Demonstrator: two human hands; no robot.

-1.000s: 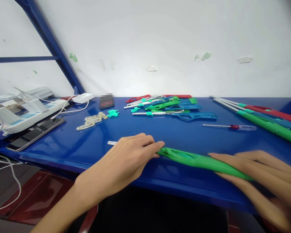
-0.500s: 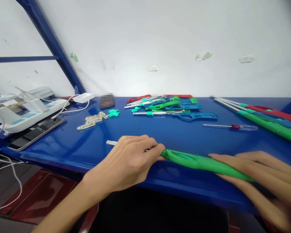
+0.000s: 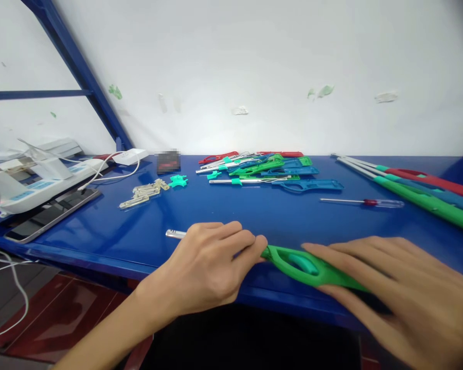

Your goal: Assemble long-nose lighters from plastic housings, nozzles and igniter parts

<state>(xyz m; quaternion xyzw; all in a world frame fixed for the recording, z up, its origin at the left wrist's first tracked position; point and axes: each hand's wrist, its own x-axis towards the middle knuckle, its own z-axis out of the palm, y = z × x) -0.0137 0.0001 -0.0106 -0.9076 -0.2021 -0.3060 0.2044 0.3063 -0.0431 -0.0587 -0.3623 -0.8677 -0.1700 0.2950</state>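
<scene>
A green long-nosed gas lighter [image 3: 320, 272] with a teal trigger lies across both hands above the front of the blue table. My left hand [image 3: 212, 262] is closed round its metal tube near the green body, and the tube's tip sticks out past the knuckles. Along the handle, my right hand [image 3: 401, 288] grips with the thumb on the near side and the fingers over the far side. The handle's rear end is hidden under that hand. Beyond the hands is a screwdriver [image 3: 362, 202] with a clear and red handle.
Lighter parts [image 3: 262, 169] in red, green and blue are heaped at the back. Assembled lighters [image 3: 420, 192] lie at right. Teal triggers [image 3: 178, 181] and clear small pieces [image 3: 146, 192] are left of centre. A phone [image 3: 54, 216] and a power strip [image 3: 42, 187] occupy the left.
My right hand has moved left along the handle, nearer the trigger. The lighter has rolled a little, showing more of the teal trigger. My left hand keeps its grip.
</scene>
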